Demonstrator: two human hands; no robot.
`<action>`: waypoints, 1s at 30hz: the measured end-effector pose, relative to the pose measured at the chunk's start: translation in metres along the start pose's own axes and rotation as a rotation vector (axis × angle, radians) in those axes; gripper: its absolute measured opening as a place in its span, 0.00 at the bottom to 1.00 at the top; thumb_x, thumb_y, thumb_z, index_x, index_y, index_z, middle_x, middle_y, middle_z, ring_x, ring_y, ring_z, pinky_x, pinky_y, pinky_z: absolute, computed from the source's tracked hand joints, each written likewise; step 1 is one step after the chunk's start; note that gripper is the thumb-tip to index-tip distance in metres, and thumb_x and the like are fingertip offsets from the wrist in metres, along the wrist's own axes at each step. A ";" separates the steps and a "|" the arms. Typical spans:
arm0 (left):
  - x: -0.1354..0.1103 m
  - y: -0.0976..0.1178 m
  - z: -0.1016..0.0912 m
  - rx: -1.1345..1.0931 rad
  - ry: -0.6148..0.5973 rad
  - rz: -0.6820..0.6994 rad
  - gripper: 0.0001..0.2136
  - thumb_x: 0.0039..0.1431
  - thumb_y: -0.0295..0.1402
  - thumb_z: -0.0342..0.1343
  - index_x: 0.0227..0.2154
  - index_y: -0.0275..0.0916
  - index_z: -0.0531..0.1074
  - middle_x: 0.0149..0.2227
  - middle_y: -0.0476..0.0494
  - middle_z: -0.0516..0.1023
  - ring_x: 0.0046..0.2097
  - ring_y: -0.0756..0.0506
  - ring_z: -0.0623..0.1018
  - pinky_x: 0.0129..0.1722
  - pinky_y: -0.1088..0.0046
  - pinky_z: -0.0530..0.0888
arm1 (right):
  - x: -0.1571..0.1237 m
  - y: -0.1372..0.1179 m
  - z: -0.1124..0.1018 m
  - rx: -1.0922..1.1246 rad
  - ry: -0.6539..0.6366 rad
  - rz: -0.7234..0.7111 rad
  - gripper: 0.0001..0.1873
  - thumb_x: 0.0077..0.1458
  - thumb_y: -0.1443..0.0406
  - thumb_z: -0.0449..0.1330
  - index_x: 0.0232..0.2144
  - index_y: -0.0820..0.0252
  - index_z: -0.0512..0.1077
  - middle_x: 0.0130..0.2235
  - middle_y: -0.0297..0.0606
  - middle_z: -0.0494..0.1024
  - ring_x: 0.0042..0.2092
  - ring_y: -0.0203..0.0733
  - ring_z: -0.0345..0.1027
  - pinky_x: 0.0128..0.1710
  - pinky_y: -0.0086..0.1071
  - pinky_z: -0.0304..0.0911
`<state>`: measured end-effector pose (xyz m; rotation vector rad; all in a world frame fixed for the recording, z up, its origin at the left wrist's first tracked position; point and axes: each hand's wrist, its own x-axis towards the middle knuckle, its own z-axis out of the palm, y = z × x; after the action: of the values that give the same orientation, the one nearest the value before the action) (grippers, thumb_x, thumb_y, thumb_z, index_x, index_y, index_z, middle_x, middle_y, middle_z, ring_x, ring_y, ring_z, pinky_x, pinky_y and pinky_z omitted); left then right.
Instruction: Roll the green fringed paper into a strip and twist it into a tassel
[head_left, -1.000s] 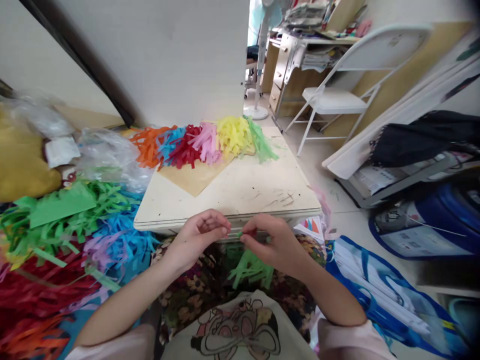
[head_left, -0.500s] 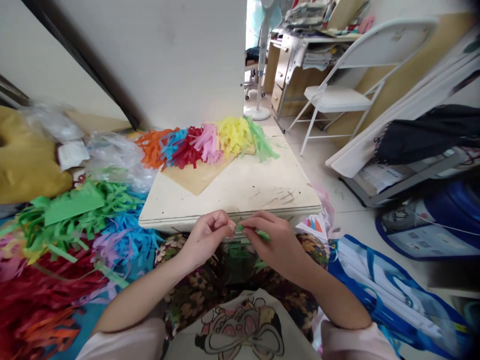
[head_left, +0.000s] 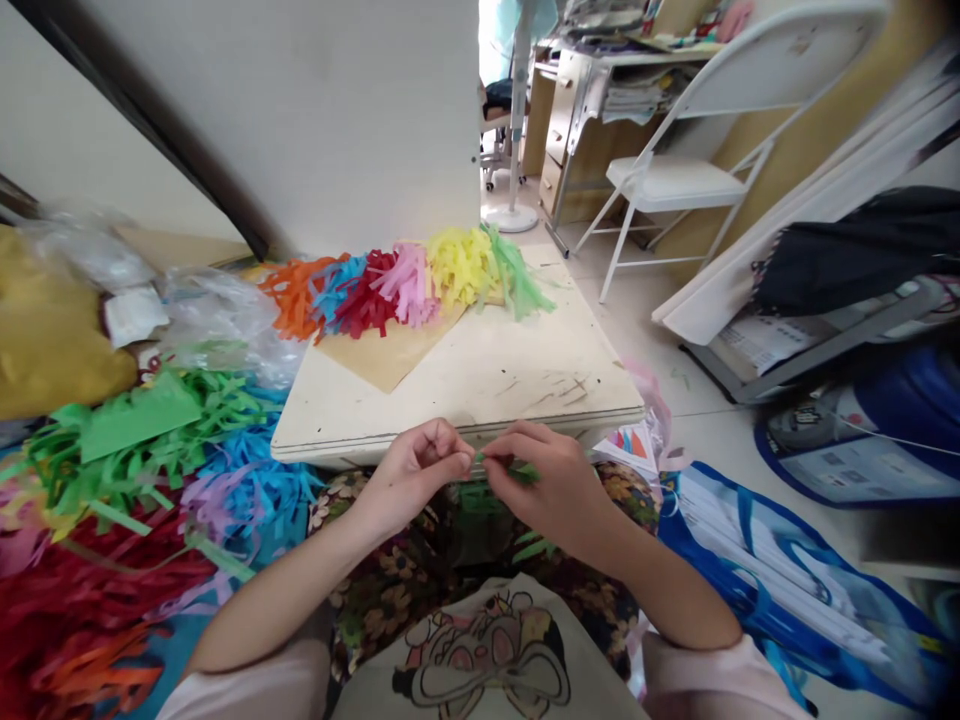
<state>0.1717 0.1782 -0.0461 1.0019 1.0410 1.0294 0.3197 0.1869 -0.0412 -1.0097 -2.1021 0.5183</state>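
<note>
Over my lap, at the front edge of the small table (head_left: 510,370), my two hands meet fingertip to fingertip. My left hand (head_left: 424,465) is closed in a pinch, thumb against curled fingers. Between its tips and those of my right hand (head_left: 547,485), which also pinches, a bit of green tissue paper (head_left: 481,456) shows. More green fringe (head_left: 534,545) hangs below my right hand, partly hidden by it. Across the back of the table lies a row of fringed paper tassels (head_left: 405,280) in orange, blue, red, pink, yellow and green.
Heaps of cut green fringe (head_left: 142,420), blue fringe (head_left: 255,480) and red fringe (head_left: 97,570) lie at left beside clear plastic bags (head_left: 225,320). Brown paper (head_left: 390,360) lies under the tassels. A blue-edged bag (head_left: 795,570) and a white folding chair (head_left: 675,180) stand at right.
My fingertips have drawn slightly closer together around the green paper. The whole view has shifted a little; the tassels on the table stay in place.
</note>
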 end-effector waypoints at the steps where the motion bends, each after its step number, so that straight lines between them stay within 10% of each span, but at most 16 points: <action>1: 0.001 0.000 0.000 0.012 0.002 0.003 0.15 0.37 0.30 0.57 0.16 0.36 0.53 0.21 0.51 0.67 0.24 0.54 0.65 0.25 0.79 0.62 | 0.000 0.000 0.000 -0.002 0.000 0.010 0.06 0.45 0.70 0.51 0.22 0.63 0.68 0.24 0.34 0.69 0.27 0.30 0.61 0.28 0.26 0.58; 11: 0.002 -0.008 0.005 0.290 0.037 0.229 0.08 0.45 0.27 0.52 0.20 0.37 0.56 0.25 0.50 0.66 0.29 0.53 0.67 0.30 0.78 0.63 | 0.002 0.008 -0.003 -0.041 -0.066 0.012 0.06 0.44 0.72 0.51 0.20 0.63 0.66 0.21 0.33 0.67 0.27 0.31 0.60 0.29 0.27 0.56; 30: 0.011 -0.009 0.005 0.411 0.033 0.203 0.06 0.44 0.28 0.53 0.28 0.38 0.63 0.26 0.49 0.71 0.27 0.53 0.69 0.28 0.79 0.66 | 0.006 0.022 -0.012 0.101 -0.219 0.128 0.02 0.46 0.70 0.52 0.24 0.63 0.65 0.23 0.32 0.69 0.26 0.29 0.61 0.27 0.24 0.55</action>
<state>0.1806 0.1860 -0.0559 1.4520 1.2258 1.0178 0.3367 0.2056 -0.0446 -1.0746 -2.1854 0.8231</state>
